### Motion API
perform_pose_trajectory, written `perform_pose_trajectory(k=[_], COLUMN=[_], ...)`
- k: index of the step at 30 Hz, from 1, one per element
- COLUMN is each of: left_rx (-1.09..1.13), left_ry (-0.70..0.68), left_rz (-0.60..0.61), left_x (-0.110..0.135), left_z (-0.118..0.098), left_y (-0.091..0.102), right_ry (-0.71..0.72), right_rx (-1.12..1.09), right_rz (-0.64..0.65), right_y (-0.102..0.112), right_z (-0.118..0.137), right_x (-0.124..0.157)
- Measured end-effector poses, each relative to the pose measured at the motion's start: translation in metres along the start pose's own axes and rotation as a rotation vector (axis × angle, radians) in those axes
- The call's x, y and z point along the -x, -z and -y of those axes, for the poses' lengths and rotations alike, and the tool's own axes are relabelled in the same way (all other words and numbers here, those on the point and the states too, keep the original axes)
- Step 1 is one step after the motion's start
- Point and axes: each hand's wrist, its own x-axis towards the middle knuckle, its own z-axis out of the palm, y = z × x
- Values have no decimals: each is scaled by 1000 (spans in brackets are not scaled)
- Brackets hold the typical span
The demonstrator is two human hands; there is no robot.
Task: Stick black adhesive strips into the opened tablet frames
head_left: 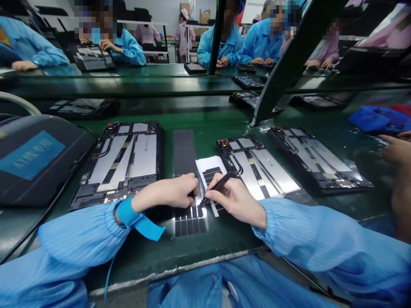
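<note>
— Blue sleeves fill the near edge, with a blue wrist strap on the left cuff. What's the left hand doing?

— It's pressing down on the dark sticker strip, fingers bunched. I can't tell whether they pinch anything.

— And the right hand?

— Thumb and fingers are clamped on a thin black tool. Its tip is down just beside the left fingertips, where the strip meets the white sheet.

— So where does the strip lie?

— It's flat on the green table, between two opened tablets: one to the left, one to the right, touching the white sheet.

— Anything further out?

— A third tablet lies further right, a grey device sits far left, and a co-worker's hand shows at the right edge.
</note>
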Motion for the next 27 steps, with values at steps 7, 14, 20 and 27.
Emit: perform_pose_trajectory(k=[7,14,20,27], left_rx=[38,45,76,24], left_ry=[8,-112,-341,-404], left_rz=[7,-566,-733,-650], left_x=[3,-8,-35,-39], left_z=[-1,-21,-30,-28], left_y=[3,-10,-43,-50], right_ry=[-22,-70,-269,-177], right_rx=[-223,-107,-165,-116], right_rz=[-94,-188,60,22], right_y=[17,87,88,85], right_z=[18,5,-34,-48], right_x=[0,-19,-44,-53])
